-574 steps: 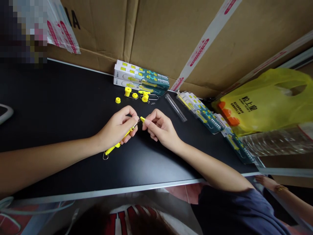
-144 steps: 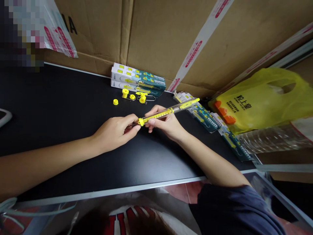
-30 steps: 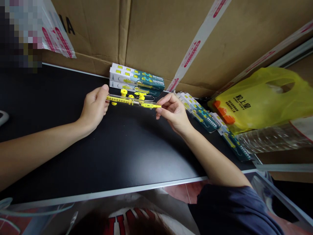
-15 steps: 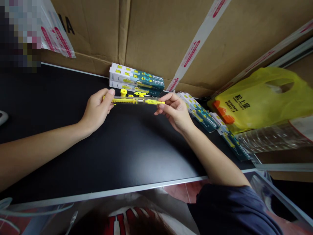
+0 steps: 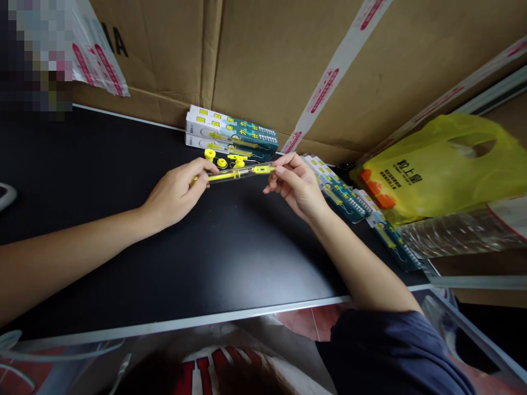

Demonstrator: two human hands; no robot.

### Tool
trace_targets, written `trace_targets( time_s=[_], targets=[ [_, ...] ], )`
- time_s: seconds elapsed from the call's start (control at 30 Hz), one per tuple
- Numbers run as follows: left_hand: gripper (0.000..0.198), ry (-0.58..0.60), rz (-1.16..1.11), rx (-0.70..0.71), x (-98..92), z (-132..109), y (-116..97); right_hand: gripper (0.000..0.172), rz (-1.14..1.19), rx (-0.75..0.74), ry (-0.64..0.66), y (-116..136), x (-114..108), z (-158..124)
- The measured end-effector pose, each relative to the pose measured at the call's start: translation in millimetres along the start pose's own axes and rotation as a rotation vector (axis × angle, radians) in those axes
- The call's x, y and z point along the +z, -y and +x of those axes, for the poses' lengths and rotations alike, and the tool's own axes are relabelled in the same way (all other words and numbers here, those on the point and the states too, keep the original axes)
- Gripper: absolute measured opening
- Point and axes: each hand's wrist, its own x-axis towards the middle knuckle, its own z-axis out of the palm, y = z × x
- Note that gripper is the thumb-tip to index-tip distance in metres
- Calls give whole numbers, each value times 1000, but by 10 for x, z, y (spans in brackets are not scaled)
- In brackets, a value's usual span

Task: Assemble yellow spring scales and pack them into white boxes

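Observation:
Between my two hands is a spring scale (image 5: 235, 175), a clear tube with yellow parts and a metal spring inside. My left hand (image 5: 178, 186) grips its left end, thumb and fingers closed around it. At the other end, my right hand (image 5: 300, 187) pinches the tube near the yellow piece. Just behind the scale, a yellow spool-like part (image 5: 209, 154), a small round yellow cap (image 5: 222, 163) and a yellow piece with a wire hook (image 5: 239, 161) lie on the black table (image 5: 197, 269).
Stacked printed boxes (image 5: 230, 134) stand against a large cardboard carton (image 5: 280, 71). More boxes (image 5: 337, 189) lie to the right, beside a yellow plastic bag (image 5: 444, 164) and a clear ribbed plastic item (image 5: 453, 236). A white object (image 5: 6, 196) sits at the left edge.
My left hand has turned and shifted slightly right along the scale, its back now more upward. The scale's left end has dipped a little. My right hand keeps its pinch.

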Motion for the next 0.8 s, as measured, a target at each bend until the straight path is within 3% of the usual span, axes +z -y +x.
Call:
trace_targets(
  time_s=[0.2, 0.43, 0.63, 0.8],
  targets=[
    [38, 78, 224, 9, 7, -34, -16, 40, 1, -6, 11, 12, 32, -17],
    [40, 123, 317, 39, 40, -34, 27, 39, -7, -12, 40, 35, 68, -46],
    [37, 84, 183, -2, 16, 1, -18, 44, -1, -21, 54, 65, 75, -55],
    [36, -34, 6, -26, 17, 23, 20, 38, -114, -14, 83, -35, 20, -35]
  ],
)
